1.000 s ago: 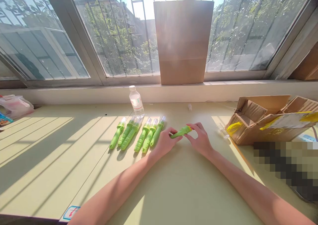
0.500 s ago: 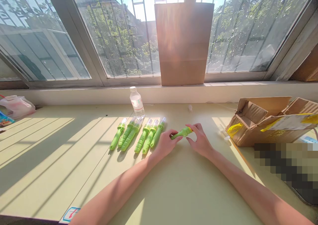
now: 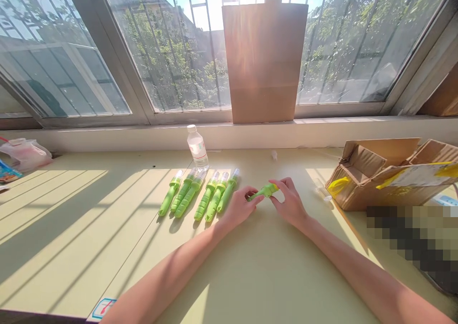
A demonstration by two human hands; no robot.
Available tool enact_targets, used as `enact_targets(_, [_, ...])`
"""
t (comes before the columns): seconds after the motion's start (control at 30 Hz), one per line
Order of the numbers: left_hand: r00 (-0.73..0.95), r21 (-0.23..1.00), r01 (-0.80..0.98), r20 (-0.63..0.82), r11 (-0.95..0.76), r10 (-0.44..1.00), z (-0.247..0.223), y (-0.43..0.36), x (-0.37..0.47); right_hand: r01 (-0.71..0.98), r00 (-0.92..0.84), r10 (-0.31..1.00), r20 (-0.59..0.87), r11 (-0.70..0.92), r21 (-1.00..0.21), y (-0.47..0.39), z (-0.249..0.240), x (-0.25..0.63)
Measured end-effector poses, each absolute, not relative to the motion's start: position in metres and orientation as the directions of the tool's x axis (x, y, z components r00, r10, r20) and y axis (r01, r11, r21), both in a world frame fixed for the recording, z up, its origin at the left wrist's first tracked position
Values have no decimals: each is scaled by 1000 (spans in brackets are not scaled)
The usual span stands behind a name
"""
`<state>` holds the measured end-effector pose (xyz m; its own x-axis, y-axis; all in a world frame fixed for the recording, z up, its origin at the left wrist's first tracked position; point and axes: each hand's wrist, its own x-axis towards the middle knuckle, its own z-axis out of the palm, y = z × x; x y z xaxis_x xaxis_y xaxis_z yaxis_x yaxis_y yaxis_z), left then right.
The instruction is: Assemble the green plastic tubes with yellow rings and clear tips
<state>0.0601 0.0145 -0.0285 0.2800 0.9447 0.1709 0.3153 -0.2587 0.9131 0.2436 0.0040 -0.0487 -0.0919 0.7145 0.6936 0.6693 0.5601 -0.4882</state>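
Between my two hands, just above the table, is a green stick-like piece with a ridged body and a wider collar toward its right end. My left hand grips its narrow left part between thumb and fingers. At the collar end, my right hand pinches it with thumb and fingertips, which cover the tip. Left of my hands lie several similar green sticks, side by side, each with a clear cap at its far end.
A water bottle stands behind the sticks. An open cardboard box sits at the right, with a small clear piece beside it. Another small clear piece lies near the sill. A pinkish bag rests at far left.
My right thumb has closed in from just below the green stick to its collar end, and the stick has shifted very slightly right. My left hand keeps its hold.
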Motion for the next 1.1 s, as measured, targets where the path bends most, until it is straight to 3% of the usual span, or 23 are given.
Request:
enact_targets(0.23, [310,923,312,124,-224,943,-27,15,60,649,-7,745,667,511,-564,8,-54,243])
enact_targets(0.5, [199,661,589,438,-464,877,-34,18,63,567,167,795,583,406,-717,10,-51,243])
enact_targets(0.77, [174,771,481,383,-417,907,-34,17,61,618,138,766,627,428,-659,7,-48,244])
enact_targets(1.1, [181,859,389,282,-332,942,-31,20,58,599,118,790,602,427,-677,10,-48,246])
